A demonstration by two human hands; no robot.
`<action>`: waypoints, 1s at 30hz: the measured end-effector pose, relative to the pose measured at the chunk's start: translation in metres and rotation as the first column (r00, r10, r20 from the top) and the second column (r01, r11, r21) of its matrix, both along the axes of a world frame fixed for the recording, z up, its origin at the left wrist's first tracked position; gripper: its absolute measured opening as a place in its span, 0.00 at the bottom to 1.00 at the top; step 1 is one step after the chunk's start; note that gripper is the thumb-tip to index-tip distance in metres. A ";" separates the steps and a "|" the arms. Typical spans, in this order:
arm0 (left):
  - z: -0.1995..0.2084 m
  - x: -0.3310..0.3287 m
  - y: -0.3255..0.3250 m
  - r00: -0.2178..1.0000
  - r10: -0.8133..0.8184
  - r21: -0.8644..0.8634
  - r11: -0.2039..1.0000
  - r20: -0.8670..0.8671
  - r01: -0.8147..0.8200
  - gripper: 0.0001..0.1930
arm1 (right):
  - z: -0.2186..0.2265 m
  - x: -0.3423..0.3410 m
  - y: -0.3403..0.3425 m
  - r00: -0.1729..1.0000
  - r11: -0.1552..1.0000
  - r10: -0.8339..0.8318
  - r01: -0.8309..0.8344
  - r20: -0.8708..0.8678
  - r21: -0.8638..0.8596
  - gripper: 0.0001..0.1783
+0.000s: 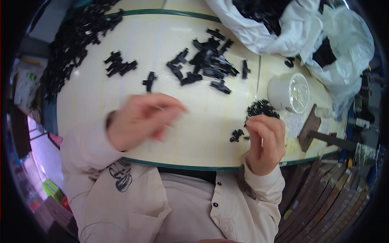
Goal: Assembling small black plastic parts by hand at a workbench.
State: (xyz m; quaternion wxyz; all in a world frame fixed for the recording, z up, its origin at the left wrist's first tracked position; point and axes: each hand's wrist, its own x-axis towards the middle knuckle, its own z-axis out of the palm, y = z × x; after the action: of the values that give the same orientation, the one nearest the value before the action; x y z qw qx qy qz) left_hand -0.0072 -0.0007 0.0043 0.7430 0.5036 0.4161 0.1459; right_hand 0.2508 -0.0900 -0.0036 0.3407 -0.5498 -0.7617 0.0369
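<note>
My left hand [144,121] is over the table's near left part, smeared by motion; whether its fingers hold anything does not show. Just beyond it lies a single black plastic T-shaped part [150,82]. On the right, my right hand [265,143] has its fingers bent and thumb and fingertips brought together; what they pinch, if anything, is too small to make out. It is beside a pile of small black rings [262,108], with a few loose black rings [236,135] to its left. A heap of black plastic parts [210,58] lies beyond both hands.
A smaller cluster of black parts [118,65] lies at the left, and a large mass of them [77,52] covers the far left edge. White plastic bags [283,40] with black parts stand far right. Nearby are a white tape roll [279,91] and a brown metal stand [308,128].
</note>
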 end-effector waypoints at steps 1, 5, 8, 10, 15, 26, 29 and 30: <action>-0.004 0.012 -0.003 0.983 -0.105 -0.188 0.973 0.148 0.132 0.14 | 0.000 -0.009 0.001 0.995 0.996 0.038 -0.030 -0.094 0.080 0.17; -0.010 0.032 -0.011 0.957 -0.079 -0.538 0.813 0.278 0.223 0.18 | 0.002 -0.026 -0.002 0.954 0.956 0.286 -0.290 0.092 0.035 0.21; -0.013 0.026 -0.009 0.955 -0.106 -0.446 0.866 0.278 0.226 0.13 | 0.000 -0.032 0.000 0.949 0.949 0.314 -0.314 -0.003 0.029 0.19; -0.011 0.024 -0.006 0.966 -0.098 -0.426 0.884 0.239 0.195 0.12 | 0.003 -0.033 0.005 0.943 0.948 0.309 -0.316 -0.124 -0.041 0.19; -0.007 0.022 0.004 0.977 -0.105 -0.401 0.899 0.186 0.174 0.09 | 0.006 -0.042 0.009 0.898 0.947 0.192 -0.276 -0.397 -0.165 0.17; -0.009 0.019 0.004 0.972 -0.128 -0.291 0.939 0.198 0.183 0.10 | 0.002 -0.036 0.008 0.887 0.923 0.239 -0.334 -0.396 -0.192 0.15; -0.003 0.021 0.006 0.980 -0.098 -0.315 0.937 0.172 0.149 0.09 | 0.002 -0.039 0.008 0.891 0.938 0.200 -0.295 -0.408 -0.183 0.15; -0.002 0.022 0.006 0.980 -0.106 -0.315 0.936 0.170 0.156 0.09 | 0.002 -0.040 0.007 0.893 0.946 0.188 -0.277 -0.409 -0.169 0.15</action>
State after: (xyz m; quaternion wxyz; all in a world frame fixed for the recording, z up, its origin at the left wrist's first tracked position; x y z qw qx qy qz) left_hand 0.0144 0.0049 0.0024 0.8533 0.3879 0.3428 0.0627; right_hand 0.2110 -0.0829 -0.0020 0.4136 -0.4707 -0.7308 0.2706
